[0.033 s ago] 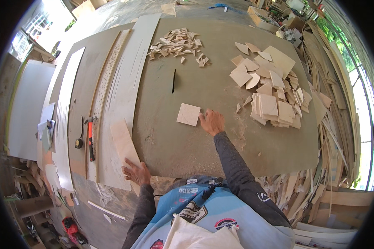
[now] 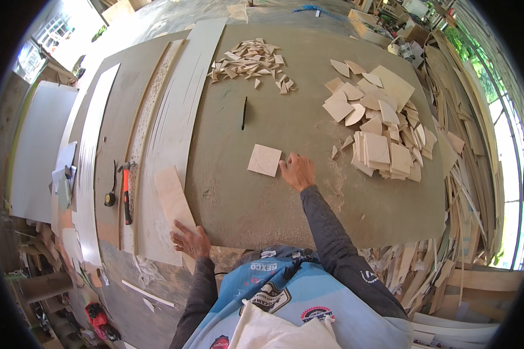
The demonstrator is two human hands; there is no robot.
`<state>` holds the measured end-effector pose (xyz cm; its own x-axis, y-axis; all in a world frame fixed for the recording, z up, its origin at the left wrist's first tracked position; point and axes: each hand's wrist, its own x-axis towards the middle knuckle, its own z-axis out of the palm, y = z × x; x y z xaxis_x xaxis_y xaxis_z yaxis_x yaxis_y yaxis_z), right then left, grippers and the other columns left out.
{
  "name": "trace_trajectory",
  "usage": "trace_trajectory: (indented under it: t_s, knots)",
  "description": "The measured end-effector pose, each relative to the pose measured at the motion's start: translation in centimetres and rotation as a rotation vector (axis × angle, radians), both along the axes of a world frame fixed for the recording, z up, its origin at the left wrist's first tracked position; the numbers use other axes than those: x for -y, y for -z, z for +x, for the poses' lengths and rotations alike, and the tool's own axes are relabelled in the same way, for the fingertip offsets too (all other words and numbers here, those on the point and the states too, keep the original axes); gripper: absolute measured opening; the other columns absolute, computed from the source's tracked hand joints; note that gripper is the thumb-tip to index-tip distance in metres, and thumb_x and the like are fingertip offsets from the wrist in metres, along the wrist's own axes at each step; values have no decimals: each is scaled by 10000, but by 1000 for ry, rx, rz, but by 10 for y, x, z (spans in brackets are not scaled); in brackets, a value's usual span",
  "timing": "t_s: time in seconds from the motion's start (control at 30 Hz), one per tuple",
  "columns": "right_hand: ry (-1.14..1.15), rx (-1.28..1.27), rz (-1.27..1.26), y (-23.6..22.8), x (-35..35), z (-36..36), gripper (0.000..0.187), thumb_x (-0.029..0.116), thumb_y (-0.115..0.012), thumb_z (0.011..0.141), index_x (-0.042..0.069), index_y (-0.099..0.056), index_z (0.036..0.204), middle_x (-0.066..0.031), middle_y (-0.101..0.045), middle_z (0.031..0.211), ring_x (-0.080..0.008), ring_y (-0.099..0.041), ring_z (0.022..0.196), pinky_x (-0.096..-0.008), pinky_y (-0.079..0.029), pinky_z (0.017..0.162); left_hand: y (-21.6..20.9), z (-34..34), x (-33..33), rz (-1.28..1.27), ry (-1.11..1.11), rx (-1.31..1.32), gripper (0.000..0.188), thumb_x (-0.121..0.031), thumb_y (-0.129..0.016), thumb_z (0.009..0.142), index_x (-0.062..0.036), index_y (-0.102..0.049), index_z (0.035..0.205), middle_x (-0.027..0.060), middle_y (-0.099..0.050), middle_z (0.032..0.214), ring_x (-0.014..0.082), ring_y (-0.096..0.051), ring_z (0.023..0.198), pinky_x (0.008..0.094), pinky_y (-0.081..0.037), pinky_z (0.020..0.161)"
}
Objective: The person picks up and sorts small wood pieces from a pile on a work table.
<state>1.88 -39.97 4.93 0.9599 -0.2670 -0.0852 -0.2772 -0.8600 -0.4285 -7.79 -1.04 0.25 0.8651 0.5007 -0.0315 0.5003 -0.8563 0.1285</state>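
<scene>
Right hand (image 2: 297, 171), fingers loosely spread, is touching the pale square plywood tile (image 2: 265, 160); looks light, stiff, thin — best pinched at an edge. Left hand (image 2: 191, 241) is resting flat, fingers splayed, on the long pale wood strip (image 2: 174, 200).

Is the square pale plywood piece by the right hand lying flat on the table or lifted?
Flat. The square pale plywood piece lies flush on the grey table, with the right hand touching its edge.

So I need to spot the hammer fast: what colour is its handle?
The hammer has an orange-red handle with a black grip end, seen in the head view.
</scene>
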Motion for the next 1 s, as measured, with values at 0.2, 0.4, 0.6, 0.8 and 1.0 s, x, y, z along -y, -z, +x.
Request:
trace_trajectory:
  t_s: [0.2,0.4,0.6,0.8,1.0]
  knots:
    - [-162,5,11,11,-9,-3,654,368,-806,827,-9,-580,1310,-199,-479,1460,-341,-472,1339,-481,-443,1079,-4,5,3,16,-2,-52,975,-388,-678,906,-149,-110,1661,348,-220,1554,489,-218,1466,695,-235,1132]
    - [-213,-75,-42,19,-33,14,818,373,-836,813,-9,-490,1447,-226,-365,1568,-403,-383,1417,-497,-375,1176,-1,11,0,-19,-56,-101,968,-411,-661,916,-157,-101,1663,355,-197,1573,497,-198,1484,709,-222,1141]
    - [-312,-58,-96,24,-25,41,715,329,-816,852,-15,-516,1403,-224,-361,1582,-387,-395,1410,-496,-375,1176,4,39,21,-43,-101,-82,958,-422,-634,926,-156,-82,1663,353,-160,1600,506,-160,1509,692,-161,1181]
    - [-347,-68,-169,24,-19,77,660,311,-820,851,-1,-539,1361,-194,-368,1592,-367,-421,1385,-481,-398,1159,-13,41,28,-64,-107,-139,952,-415,-620,940,-157,-57,1664,348,-151,1609,513,-162,1513,679,-153,1192]
    - [-339,-87,-219,24,-21,94,690,315,-812,858,13,-517,1403,-182,-388,1576,-355,-436,1368,-491,-410,1141,-15,40,28,-70,-108,-143,962,-406,-638,934,-159,-61,1664,345,-161,1599,509,-173,1505,683,-170,1184]
